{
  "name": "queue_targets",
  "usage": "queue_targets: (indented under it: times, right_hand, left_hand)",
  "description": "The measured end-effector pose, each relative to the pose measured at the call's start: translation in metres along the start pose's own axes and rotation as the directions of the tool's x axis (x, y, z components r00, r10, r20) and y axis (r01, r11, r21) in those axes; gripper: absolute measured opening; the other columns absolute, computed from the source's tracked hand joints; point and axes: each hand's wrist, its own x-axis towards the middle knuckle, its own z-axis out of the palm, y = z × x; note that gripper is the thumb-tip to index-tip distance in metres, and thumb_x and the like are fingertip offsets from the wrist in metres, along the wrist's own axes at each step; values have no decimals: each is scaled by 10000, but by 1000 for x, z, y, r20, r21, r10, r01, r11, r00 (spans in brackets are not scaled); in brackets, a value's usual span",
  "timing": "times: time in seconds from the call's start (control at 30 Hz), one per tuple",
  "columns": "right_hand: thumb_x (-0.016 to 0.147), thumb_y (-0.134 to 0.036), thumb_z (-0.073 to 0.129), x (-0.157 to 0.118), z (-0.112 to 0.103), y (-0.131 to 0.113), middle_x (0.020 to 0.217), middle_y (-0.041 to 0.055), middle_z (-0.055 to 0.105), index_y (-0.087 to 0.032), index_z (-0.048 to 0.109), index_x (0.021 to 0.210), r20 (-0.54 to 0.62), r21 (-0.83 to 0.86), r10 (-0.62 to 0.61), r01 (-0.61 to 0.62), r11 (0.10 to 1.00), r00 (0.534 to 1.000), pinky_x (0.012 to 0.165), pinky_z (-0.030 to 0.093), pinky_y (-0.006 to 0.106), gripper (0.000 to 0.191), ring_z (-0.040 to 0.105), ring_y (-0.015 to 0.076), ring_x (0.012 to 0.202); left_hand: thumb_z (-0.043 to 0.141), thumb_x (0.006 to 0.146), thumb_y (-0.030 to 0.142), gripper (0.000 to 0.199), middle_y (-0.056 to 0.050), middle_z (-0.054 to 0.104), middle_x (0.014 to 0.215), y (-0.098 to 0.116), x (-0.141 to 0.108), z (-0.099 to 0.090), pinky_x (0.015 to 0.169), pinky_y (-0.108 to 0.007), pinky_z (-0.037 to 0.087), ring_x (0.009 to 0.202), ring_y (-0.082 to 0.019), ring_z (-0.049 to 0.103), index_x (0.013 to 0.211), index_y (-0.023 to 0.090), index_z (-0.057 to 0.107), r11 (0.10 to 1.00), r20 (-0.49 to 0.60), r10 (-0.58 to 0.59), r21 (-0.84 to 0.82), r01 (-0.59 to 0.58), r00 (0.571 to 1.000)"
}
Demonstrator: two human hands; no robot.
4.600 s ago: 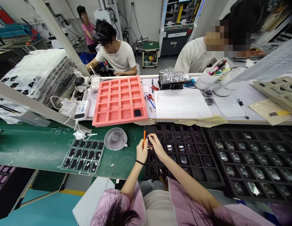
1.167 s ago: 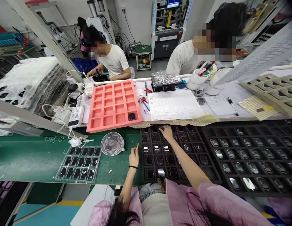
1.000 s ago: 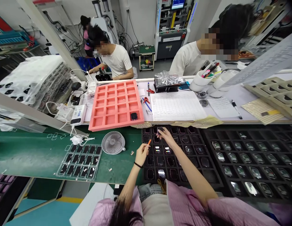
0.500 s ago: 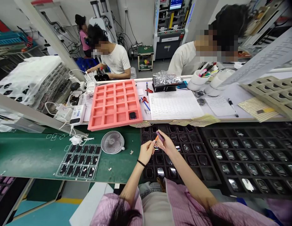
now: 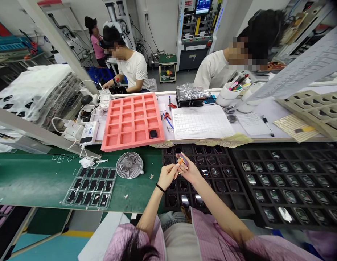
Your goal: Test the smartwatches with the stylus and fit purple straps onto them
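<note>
My right hand [image 5: 190,171] has its fingers closed on a small purple-edged watch body [image 5: 185,160], held up above the black tray. In a pinch of my left hand [image 5: 168,175] is a short orange piece [image 5: 180,161]; its kind is too small to make out. The orange piece meets the near side of the watch body, and my fingertips hide part of both. Beneath my hands, the black compartment tray [image 5: 242,201] holds several watch bodies, some with lit screens [image 5: 205,172].
A pink foam tray [image 5: 116,144] with one dark watch screen [image 5: 153,134] lies on the raised shelf. Left of my hands are a small fan [image 5: 129,165] and a clear tray [image 5: 89,186] of black pieces. Two co-workers in white shirts [image 5: 134,70] sit across.
The watch body has turned in my right hand, so more of its coloured side shows. My left hand has shifted slightly left, with the orange piece still at the watch body.
</note>
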Motion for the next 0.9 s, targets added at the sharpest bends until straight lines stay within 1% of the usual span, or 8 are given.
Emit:
queue_targets:
  times: [0.1, 0.2, 0.33, 0.47, 0.57, 0.63, 0.77, 0.9]
  right_hand:
    - [865, -370, 590, 2, -3, 4, 319, -129, 291, -181, 638, 828, -23, 45, -11, 12, 999, 1000, 358, 311, 172, 199, 197, 50, 267]
    - [847, -367, 607, 4, -7, 7, 315, -126, 256, -196, 576, 691, -32, 16, -48, 49, 999, 998, 332, 256, 174, 233, 169, 50, 275]
    - [787, -463, 640, 5, -13, 18, 375, -116, 301, -211, 494, 652, -104, -261, -198, 166, 951, 975, 324, 185, 178, 322, 186, 42, 306]
    - [770, -602, 555, 14, -33, 24, 521, -86, 411, -226, 526, 825, -243, -694, -419, 144, 705, 875, 349, 253, 186, 381, 333, 67, 367]
    - [799, -607, 488, 28, -66, 6, 605, -61, 478, -235, 499, 892, -288, -789, -510, 101, 606, 811, 391, 321, 204, 383, 410, 90, 424]
    - [845, -572, 405, 42, -92, -14, 631, -46, 503, -240, 497, 906, -293, -850, -567, 62, 523, 770, 461, 396, 237, 350, 465, 120, 483]
    - [842, -377, 485, 75, -128, -42, 779, 31, 595, -227, 547, 867, -217, -950, -628, -14, 312, 748, 718, 467, 346, 164, 589, 208, 757]
    - [833, -298, 510, 85, -138, -46, 908, 90, 634, -210, 613, 881, -114, -992, -647, -56, 110, 754, 835, 457, 384, 144, 584, 251, 924]
  left_hand:
    - [487, 778, 672, 551, 76, 375, 368, -4, -1, 2, 416, -204, 216, 356, -49, 271, 624, 150, 566, 998, -2, -8, -68, 8, 1000]
    - [486, 769, 687, 556, 80, 362, 362, -8, 0, 3, 398, -202, 196, 345, -49, 258, 621, 155, 556, 994, -7, -52, -98, 51, 999]
    - [521, 757, 669, 520, 86, 362, 412, -13, 11, 9, 410, -187, 231, 376, -46, 284, 607, 172, 489, 993, -105, -60, -108, 49, 993]
    - [575, 730, 642, 498, 78, 388, 476, -27, 22, 11, 420, -177, 261, 417, -47, 330, 604, 180, 440, 997, -204, -31, -70, 16, 978]
    - [512, 754, 660, 500, 92, 331, 449, -47, 19, -8, 393, -186, 221, 374, -48, 279, 604, 198, 393, 991, -296, -124, -79, 105, 947]
    - [491, 765, 643, 494, 86, 332, 452, -65, 10, -28, 419, -190, 249, 390, -57, 306, 577, 202, 371, 986, -371, -138, 32, 161, 919]
    - [433, 827, 514, 430, 37, 441, 473, -103, -14, -64, 523, -216, 342, 485, -110, 456, 538, 195, 431, 857, -426, -190, 367, 361, 884]
    - [403, 871, 405, 363, -11, 579, 562, -123, -26, -82, 581, -240, 382, 598, -173, 582, 593, 198, 511, 702, -470, -243, 519, 488, 849]
